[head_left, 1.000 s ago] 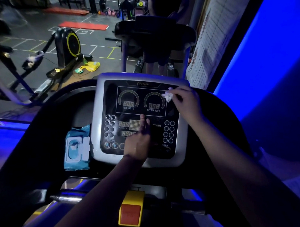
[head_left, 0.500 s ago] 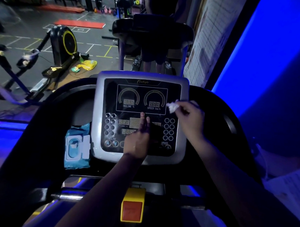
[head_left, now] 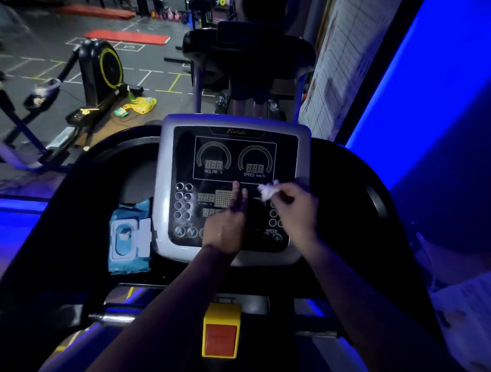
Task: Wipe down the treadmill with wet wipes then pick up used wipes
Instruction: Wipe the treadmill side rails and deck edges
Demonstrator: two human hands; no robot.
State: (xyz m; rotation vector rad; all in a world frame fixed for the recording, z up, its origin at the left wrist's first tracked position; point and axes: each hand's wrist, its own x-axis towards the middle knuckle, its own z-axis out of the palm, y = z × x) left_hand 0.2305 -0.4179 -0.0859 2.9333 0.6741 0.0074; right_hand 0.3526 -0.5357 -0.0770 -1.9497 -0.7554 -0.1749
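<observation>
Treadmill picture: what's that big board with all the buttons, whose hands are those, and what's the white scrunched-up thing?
The picture comes from a camera worn on a person's head. You see what they see, looking down at their own two hands.

The board is the treadmill's control panel. It has two dials marked INCLINE and SPEED, and rows of round buttons.

The left hand lies on the panel with its fingers straight. The right hand pinches a crumpled white wipe over the panel, for cleaning it.

Left of the panel lies a blue pack of wet wipes. Nearer the person sits a yellow box with a red face. Beyond is a gym floor with another treadmill.
</observation>
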